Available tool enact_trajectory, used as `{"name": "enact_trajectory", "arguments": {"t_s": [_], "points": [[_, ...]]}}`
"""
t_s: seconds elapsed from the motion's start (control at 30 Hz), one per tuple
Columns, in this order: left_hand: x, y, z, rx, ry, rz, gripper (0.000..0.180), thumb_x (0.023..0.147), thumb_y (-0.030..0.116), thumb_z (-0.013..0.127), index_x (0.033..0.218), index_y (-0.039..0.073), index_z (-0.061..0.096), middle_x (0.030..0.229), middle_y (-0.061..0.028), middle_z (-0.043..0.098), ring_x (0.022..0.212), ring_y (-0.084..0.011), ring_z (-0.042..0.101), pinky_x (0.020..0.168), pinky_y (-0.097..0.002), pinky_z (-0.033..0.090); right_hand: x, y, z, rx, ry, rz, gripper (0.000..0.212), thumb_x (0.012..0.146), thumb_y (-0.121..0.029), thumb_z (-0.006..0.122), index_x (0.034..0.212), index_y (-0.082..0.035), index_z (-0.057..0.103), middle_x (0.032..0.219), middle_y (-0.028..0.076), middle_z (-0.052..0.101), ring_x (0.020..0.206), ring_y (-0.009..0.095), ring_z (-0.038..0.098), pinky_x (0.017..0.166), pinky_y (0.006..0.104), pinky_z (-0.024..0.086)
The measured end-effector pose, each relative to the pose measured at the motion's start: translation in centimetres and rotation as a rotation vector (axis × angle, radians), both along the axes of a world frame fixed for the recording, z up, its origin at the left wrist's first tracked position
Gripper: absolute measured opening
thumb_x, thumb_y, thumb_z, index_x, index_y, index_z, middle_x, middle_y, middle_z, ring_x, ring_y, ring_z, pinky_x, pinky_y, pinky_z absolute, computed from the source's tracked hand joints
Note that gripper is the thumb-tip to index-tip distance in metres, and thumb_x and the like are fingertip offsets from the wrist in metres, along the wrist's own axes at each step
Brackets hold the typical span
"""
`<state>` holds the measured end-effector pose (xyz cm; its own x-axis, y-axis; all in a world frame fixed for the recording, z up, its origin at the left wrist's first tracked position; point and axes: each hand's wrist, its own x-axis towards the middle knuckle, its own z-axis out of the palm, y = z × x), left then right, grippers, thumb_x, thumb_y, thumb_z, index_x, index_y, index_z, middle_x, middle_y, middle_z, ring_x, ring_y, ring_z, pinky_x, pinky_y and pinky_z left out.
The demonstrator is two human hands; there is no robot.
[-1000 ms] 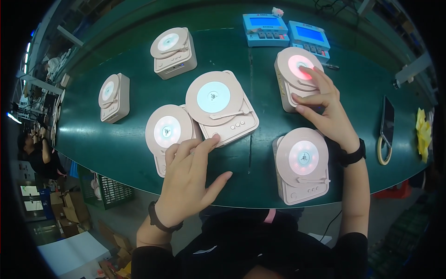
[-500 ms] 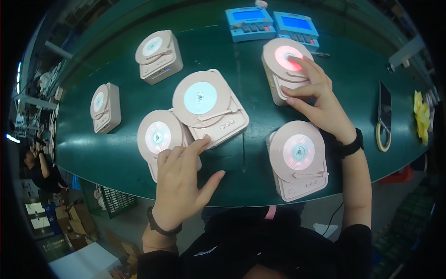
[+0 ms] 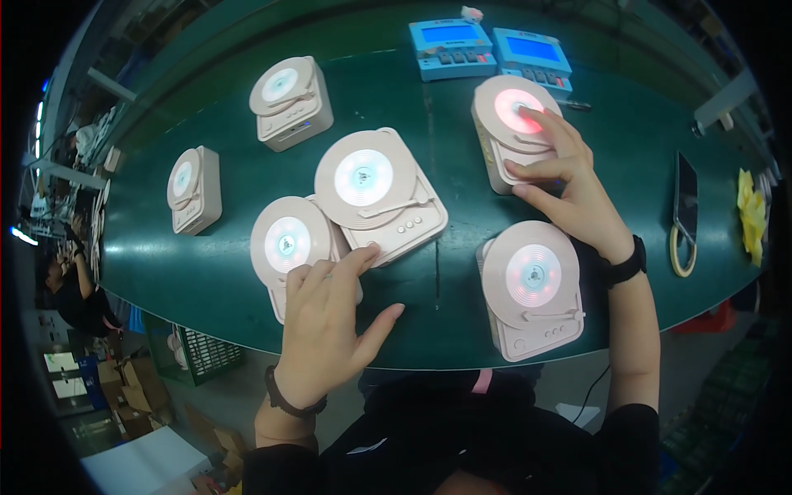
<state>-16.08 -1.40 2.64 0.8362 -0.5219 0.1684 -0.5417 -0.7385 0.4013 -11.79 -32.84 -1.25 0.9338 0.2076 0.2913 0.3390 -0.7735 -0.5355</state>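
Note:
Several pale pink toy record players with glowing discs are spread over the green table. My left hand is open, its thumb stretched aside. Its index fingertip touches the front corner of the middle record player, and its other fingers lie over the front of the left record player. At the back right, my right hand reaches over a record player with a red-lit disc. Its fingers are apart, one near the disc's centre and others by the front edge. Another lit record player stands between my forearms.
Two more record players stand at the back left. Beyond my right hand are two blue devices with screens. At the right lie a dark phone, a tape roll and yellow material.
The middle record player's disc light has turned from even pale blue to whiter, ringed light. Both hands stay at the same record players. The whole view has shifted slightly.

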Motion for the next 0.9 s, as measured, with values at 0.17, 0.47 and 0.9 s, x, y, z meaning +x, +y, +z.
{"name": "enact_trajectory", "arguments": {"t_s": [0.17, 0.47, 0.9], "points": [[-0.1, 0.9, 1.4, 0.004, 0.168, -0.016, 0.059, 0.072, 0.02, 0.075, 0.124, 0.004, 0.054, 0.114, -0.0124, 0.061, 0.087, -0.0231, 0.053, 0.085, -0.0326, 0.037, 0.0, 0.0, 0.2, -0.004, 0.008, -0.011, 0.028, 0.074, -0.008, 0.075, 0.101, -0.014, 0.076, 0.148, 0.013, 0.039, 0.139, 0.035, 0.028, 0.112, 0.0428, 0.02], [5.6, 16.7, 1.2, -0.083, -0.241, 0.657, 0.068, 0.08, 0.033, 0.072, 0.13, -0.005, 0.046, 0.119, -0.0232, 0.055, 0.114, -0.0348, 0.052, 0.1, -0.0367, 0.039, 0.0, -0.1, -0.1, 0.044, 0.006, 0.034, 0.027, 0.074, -0.002, 0.073, 0.099, -0.011, 0.076, 0.149, 0.014, 0.039, 0.139, 0.034, 0.03, 0.113, 0.0427, 0.025], [15.2, 21.6, -3.0, -0.172, 0.112, 0.821, 0.095, 0.063, 0.05, 0.081, 0.128, -0.007, 0.044, 0.124, -0.0239, 0.055, 0.114, -0.0288, 0.057, 0.098, -0.0348, 0.044, 0.1, -0.1, -0.2, 0.076, 0.024, -0.024, 0.024, 0.074, -0.007, 0.073, 0.098, -0.011, 0.077, 0.15, 0.012, 0.037, 0.14, 0.034, 0.027, 0.113, 0.0432, 0.022]]}}
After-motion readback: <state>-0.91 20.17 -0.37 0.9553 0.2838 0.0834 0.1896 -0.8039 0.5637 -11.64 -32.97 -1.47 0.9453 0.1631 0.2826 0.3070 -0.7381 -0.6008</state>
